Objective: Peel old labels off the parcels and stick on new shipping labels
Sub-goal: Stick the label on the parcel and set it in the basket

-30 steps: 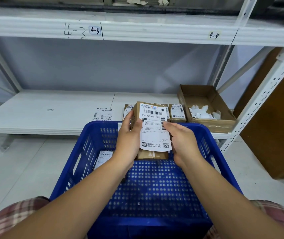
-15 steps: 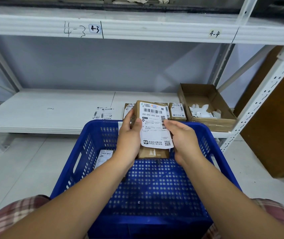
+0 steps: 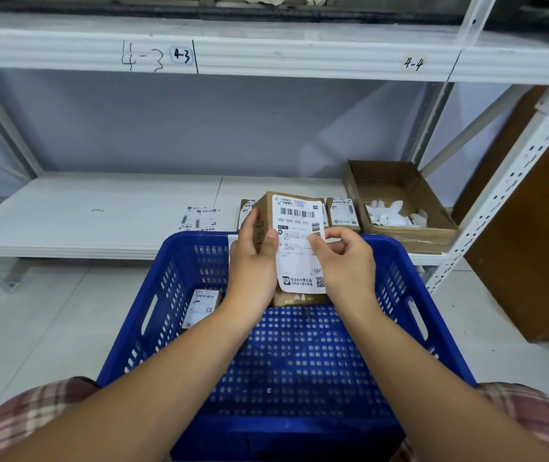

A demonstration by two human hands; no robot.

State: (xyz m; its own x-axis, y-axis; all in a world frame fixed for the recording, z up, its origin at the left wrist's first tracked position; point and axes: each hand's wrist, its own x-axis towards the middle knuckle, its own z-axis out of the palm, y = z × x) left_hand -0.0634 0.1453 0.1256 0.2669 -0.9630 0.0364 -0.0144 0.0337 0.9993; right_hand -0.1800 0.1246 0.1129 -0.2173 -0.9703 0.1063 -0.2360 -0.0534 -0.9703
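Observation:
I hold a small brown cardboard parcel (image 3: 268, 208) upright above the blue basket (image 3: 409, 315). My left hand (image 3: 253, 271) grips its left side, thumb on the front face. A white shipping label (image 3: 296, 248) covers the front; its lower part hangs loose off the cardboard. My right hand (image 3: 346, 261) pinches the label's right edge between thumb and fingers. Another labelled parcel (image 3: 201, 306) lies in the basket at its left wall.
Behind the held parcel, labelled parcels (image 3: 343, 215) stand on the white shelf (image 3: 99, 215). Loose label sheets (image 3: 199, 220) lie to their left. An open cardboard box (image 3: 433, 225) with white backing scraps sits at the shelf's right. A perforated upright post (image 3: 506, 188) stands right.
My right hand has shifted from the parcel's right side onto the label's edge and now pinches it. The parcel has turned slightly, showing its left side.

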